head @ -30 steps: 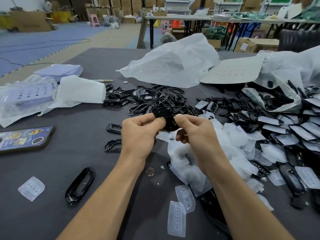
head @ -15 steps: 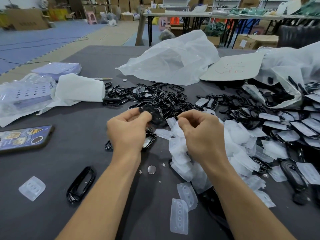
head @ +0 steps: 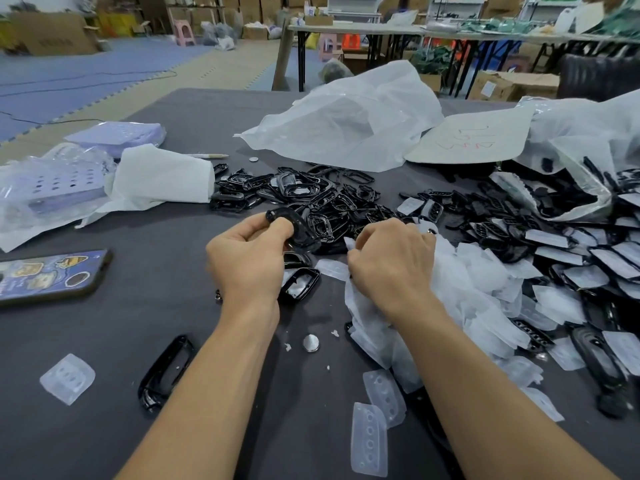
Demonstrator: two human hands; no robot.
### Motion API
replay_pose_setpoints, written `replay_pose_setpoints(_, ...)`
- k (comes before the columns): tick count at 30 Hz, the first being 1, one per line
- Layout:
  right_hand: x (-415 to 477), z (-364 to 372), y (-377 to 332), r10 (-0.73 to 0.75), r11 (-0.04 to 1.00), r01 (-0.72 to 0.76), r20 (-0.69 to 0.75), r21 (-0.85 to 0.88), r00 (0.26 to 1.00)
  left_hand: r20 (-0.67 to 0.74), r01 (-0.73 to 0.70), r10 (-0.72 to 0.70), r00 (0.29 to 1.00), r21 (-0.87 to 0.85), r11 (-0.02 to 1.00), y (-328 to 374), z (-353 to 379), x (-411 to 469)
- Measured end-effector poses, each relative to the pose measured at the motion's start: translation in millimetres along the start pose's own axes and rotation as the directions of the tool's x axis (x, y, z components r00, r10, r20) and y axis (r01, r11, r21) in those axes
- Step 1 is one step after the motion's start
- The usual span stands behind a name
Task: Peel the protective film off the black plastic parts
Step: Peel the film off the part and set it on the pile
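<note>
Black plastic part (head: pixel 297 226), pinched between thumb and fingertips of the left hand (head: pixel 247 258), while the right hand (head: pixel 389 261), fingers curled shut on a peeled film (head: pixel 349 244), lowers toward the film pile (head: pixel 450 299); advisably release film fully before regripping.

Left hand (head: pixel 247 261): its fingers are covering the near half of the black part (head: pixel 294 225) it is gripping. Right hand (head: pixel 391 265): curled knuckles are hiding whatever its fingertips are pinching. Film pile (head: pixel 460 306), right of that hand: burying several parts. Phone (head: pixel 48 277), left of the left hand: running off the frame edge.
</note>
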State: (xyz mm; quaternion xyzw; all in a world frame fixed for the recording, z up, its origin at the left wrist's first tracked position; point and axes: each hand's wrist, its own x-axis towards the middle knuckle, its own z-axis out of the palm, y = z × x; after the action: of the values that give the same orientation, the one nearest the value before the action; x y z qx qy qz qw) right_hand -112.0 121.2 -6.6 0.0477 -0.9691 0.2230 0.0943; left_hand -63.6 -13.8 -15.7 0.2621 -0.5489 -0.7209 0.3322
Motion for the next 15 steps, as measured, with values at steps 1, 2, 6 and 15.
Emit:
replay_pose_setpoints(1,0,-2,1,0.016,0.999,-0.016,0.006,0.048,1.000,0.004,-0.005,0.005,1.000,0.007,1.000,0,0,0)
replay_pose_setpoints(2,1,-4,2,0.030,0.995,-0.031,0.015,0.092,0.999,0.006,-0.008,0.007,1.000,0.017,1.000,-1,1,0)
replay_pose_setpoints(6,-3,-10,5,0.068,0.978,-0.068,0.003,0.200,0.998,0.010,-0.009,0.008,1.000,0.041,0.999,-2,2,0)
replay_pose_setpoints(15,-6,-35,7,0.253,0.301,-0.122,0.044,0.946,0.966,0.030,-0.010,0.009,1.000,0.046,0.999,-2,2,-1)
